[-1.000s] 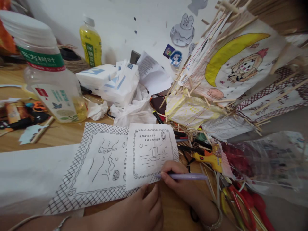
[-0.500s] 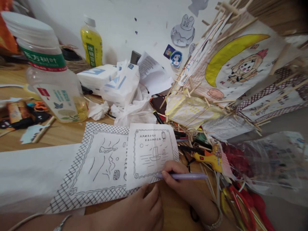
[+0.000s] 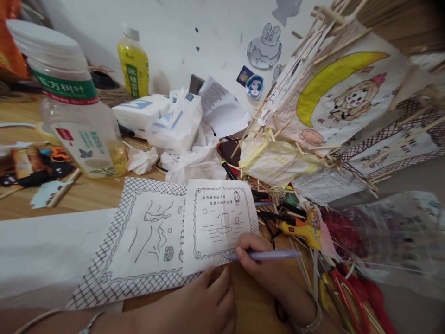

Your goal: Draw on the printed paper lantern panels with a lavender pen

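Note:
A small white drawing sheet (image 3: 215,232) with a sailing ship, Chinese writing and a wavy border lies over a larger drawing (image 3: 139,260) edged with black cross-hatching. My right hand (image 3: 255,257) rests at the small sheet's lower right corner, its fingers closed round a purple pen (image 3: 278,254). The pen lies nearly level, its tip over the lower border of the papers. My left hand (image 3: 208,301) is at the bottom edge of the small sheet, fingers curled and closed at the paper's edge; the fingertips are partly hidden.
A blank white sheet (image 3: 52,255) lies to the left. A large tea bottle (image 3: 83,134), a yellow drink bottle (image 3: 134,65) and tissue packs (image 3: 142,113) stand behind. To the right are a yellow glue gun (image 3: 306,230), red-handled scissors (image 3: 351,297) and stick-framed paper lanterns (image 3: 340,93).
The pen tip and my right hand have shifted very slightly to the right. My left hand and the papers stay nearly in place.

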{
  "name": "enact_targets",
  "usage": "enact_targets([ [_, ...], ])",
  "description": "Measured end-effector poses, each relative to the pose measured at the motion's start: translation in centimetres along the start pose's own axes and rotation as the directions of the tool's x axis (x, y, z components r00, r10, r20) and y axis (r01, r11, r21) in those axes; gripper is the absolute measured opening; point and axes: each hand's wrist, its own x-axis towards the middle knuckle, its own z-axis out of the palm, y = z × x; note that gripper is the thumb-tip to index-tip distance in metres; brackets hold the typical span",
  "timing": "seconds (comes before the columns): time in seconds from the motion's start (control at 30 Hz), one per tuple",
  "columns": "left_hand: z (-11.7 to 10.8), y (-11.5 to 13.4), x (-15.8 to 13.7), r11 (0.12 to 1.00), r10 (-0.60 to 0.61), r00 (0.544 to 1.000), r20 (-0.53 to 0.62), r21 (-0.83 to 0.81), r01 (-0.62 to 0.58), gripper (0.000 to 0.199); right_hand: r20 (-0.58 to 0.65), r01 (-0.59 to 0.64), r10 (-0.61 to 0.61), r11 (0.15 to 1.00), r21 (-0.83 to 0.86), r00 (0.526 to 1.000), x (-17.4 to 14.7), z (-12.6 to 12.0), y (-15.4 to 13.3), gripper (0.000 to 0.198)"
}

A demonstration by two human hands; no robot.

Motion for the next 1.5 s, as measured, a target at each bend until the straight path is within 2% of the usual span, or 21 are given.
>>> enact_targets([
  [0.33,-0.39,-0.02,-0.08,0.999,0.018,1.0,0.021,-0.036,-0.017,0.019,-0.028,-0.002,0.001,1.0,-0.023,1.0,-0.08,0.08,0.16,0.02],
  [0.6,-0.34,0.11,0.11,0.998,-0.02,0.996,0.087,-0.052,0.025,0.02,-0.028,-0.018,0.017,1.0,-0.009,0.999,-0.14,0.13,0.21,0.02],
  [0.77,-0.07,-0.04,0.08,0.998,0.026,0.998,0.057,-0.057,-0.022,0.02,-0.041,-0.015,0.016,1.0,0.019,0.999,-0.07,0.15,0.14,0.02],
  [0.87,-0.32,0.14,0.07,0.998,-0.022,0.998,0.066,-0.066,0.026,0.021,-0.063,-0.014,0.017,0.999,0.045,0.998,0.0,0.11,0.13,0.02],
  [0.97,-0.38,0.22,0.06,0.997,-0.04,0.996,0.075,-0.06,0.045,0.021,-0.085,-0.058,0.066,0.993,0.103,0.994,-0.04,-0.07,0.03,0.021],
  [1.03,-0.22,0.12,0.03,0.999,0.001,0.999,0.044,-0.051,0.001,0.019,-0.074,-0.076,0.085,0.989,0.125,0.994,-0.14,-0.21,-0.05,0.021],
  [1.23,0.04,0.17,-0.06,1.0,0.004,1.0,-0.002,-0.014,-0.004,0.019,-0.039,0.009,-0.005,0.995,0.098,0.999,-0.33,-0.15,0.18,0.021],
  [1.4,-0.03,0.47,-0.11,0.996,-0.084,0.996,0.018,-0.026,0.084,0.02,-0.005,0.035,-0.035,0.996,0.077,0.999,-0.08,-0.07,0.23,0.025],
  [1.5,0.18,0.34,-0.06,0.998,-0.045,0.999,-0.006,-0.032,0.045,0.019,0.014,0.033,-0.034,0.997,0.067,0.999,0.04,-0.1,0.02,0.024],
])
